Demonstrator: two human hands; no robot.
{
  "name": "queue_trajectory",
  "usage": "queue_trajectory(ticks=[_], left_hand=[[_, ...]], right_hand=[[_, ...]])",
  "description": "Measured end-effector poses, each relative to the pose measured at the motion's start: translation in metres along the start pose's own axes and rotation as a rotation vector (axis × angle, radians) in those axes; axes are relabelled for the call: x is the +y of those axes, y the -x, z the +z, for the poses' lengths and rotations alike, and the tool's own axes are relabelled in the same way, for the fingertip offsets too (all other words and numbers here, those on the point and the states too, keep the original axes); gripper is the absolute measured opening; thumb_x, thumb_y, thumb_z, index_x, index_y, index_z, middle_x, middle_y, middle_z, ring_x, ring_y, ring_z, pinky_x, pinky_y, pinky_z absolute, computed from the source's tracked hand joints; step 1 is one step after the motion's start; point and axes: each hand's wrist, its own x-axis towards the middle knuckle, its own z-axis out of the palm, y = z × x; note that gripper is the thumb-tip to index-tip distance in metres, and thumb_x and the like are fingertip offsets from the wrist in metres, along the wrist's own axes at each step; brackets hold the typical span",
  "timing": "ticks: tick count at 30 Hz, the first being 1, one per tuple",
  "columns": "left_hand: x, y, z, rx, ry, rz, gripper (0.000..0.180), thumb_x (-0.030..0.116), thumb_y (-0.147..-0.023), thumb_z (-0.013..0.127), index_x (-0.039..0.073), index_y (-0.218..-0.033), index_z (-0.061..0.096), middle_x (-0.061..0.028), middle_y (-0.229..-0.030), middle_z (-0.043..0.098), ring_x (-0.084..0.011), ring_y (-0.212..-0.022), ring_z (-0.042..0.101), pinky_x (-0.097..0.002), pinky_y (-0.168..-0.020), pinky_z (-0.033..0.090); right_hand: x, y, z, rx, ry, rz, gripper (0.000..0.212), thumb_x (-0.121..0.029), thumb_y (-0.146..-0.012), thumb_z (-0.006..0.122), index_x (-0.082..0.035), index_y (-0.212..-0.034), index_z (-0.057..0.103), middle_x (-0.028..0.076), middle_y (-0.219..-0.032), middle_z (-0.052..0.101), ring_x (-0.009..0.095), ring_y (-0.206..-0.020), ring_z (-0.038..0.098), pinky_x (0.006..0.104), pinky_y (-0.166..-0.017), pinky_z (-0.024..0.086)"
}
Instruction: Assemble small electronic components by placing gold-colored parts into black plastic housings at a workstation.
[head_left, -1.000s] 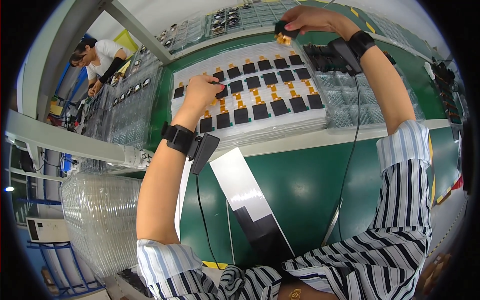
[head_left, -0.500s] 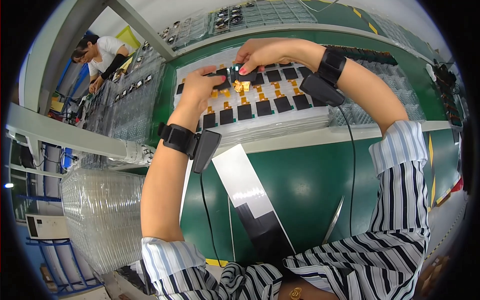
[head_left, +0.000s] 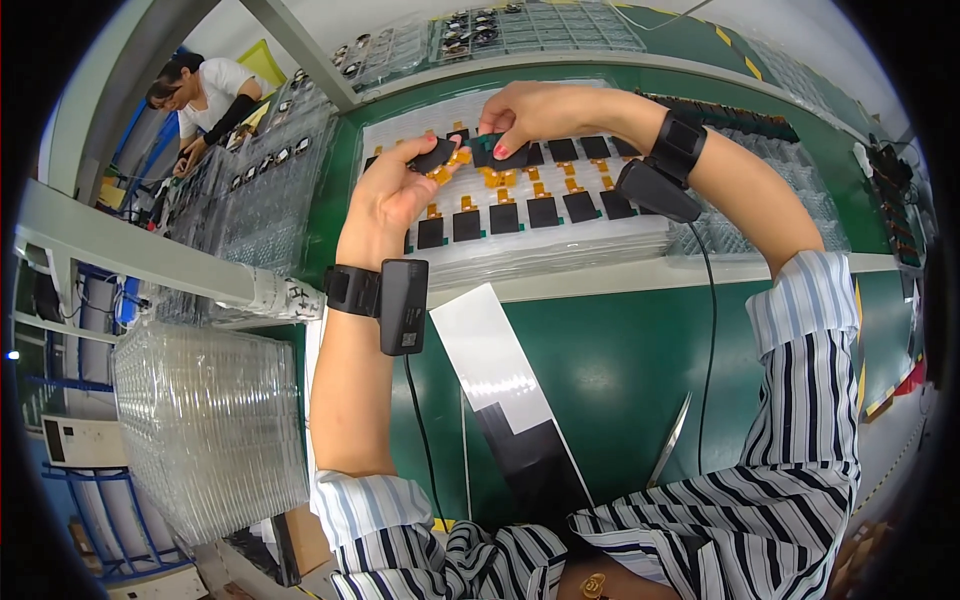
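Observation:
My left hand (head_left: 382,188) is closed on a small black display panel (head_left: 432,156) with an orange flex cable, tilted at the far side of the bench. Beside it my right hand (head_left: 528,110) pinches a second black display panel (head_left: 483,156) between thumb and fingers; its orange flex tail (head_left: 499,178) hangs toward me. Both panels are above a white foam-like tray (head_left: 590,232), where rows of similar panels lie with orange flex cables. A near-row panel (head_left: 504,217) lies flat below my hands. My fingers partly hide both held pieces.
A white-and-black sheet (head_left: 492,350) and silver tweezers (head_left: 672,438) lie on the green bench (head_left: 610,350). Clear plastic trays (head_left: 780,190) stand at right, a tall clear stack (head_left: 205,430) at left. A grey post (head_left: 300,50) rises far left; a co-worker (head_left: 215,95) sits beyond.
My left hand has turned and drawn slightly away from the right, tilting its panel and showing the orange cable. The right-hand panel has tilted too. The whole view has shifted a little.

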Motion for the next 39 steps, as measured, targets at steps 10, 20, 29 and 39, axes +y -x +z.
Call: queue_trajectory(ticks=[10, 20, 29, 39], left_hand=[[-0.022, 0.014, 0.025, -0.046, 0.014, -0.067, 0.031, 0.007, -0.088, 0.041, -0.011, -0.112, 0.037, -0.0222, -0.112, 0.048, -0.0325, -0.101, 0.052, -0.0462, -0.086, 0.045], [-0.033, 0.016, 0.011, -0.317, 0.286, -0.350, 0.034, 0.030, -0.092, 0.041, 0.000, -0.107, 0.045, -0.0205, -0.102, 0.052, -0.0273, -0.086, 0.056, -0.0370, -0.071, 0.051], [-0.043, 0.063, 0.045, 0.055, 0.269, -0.119, 0.036, 0.030, -0.090, 0.048, 0.000, -0.109, 0.048, -0.0177, -0.095, 0.054, -0.0209, -0.073, 0.053, -0.0287, -0.068, 0.051], [-0.057, 0.078, 0.029, -0.022, 0.232, -0.199, 0.037, 0.033, -0.086, 0.056, -0.001, -0.100, 0.052, -0.0156, -0.090, 0.054, -0.0192, -0.073, 0.053, -0.0289, -0.069, 0.052]], right_hand=[[-0.021, 0.014, -0.013, 0.018, -0.327, -0.105, 0.034, -0.016, -0.076, 0.065, 0.004, -0.103, 0.057, 0.006, -0.091, 0.059, 0.011, -0.082, 0.054, 0.0232, -0.068, 0.044], [-0.034, 0.018, 0.007, 0.248, -0.141, -0.101, 0.019, -0.014, -0.079, 0.061, -0.002, -0.094, 0.064, 0.008, -0.082, 0.061, 0.015, -0.071, 0.057, 0.0296, -0.065, 0.047], [0.029, 0.030, 0.028, 0.444, 0.778, -0.218, 0.019, -0.013, -0.074, 0.062, -0.001, -0.089, 0.063, 0.011, -0.071, 0.059, 0.019, -0.063, 0.058, 0.0326, -0.058, 0.047], [0.033, 0.048, -0.013, 0.127, 0.295, 0.117, 0.016, -0.008, -0.074, 0.063, 0.000, -0.087, 0.062, 0.008, -0.069, 0.059, 0.014, -0.056, 0.053, 0.0293, -0.052, 0.041]])
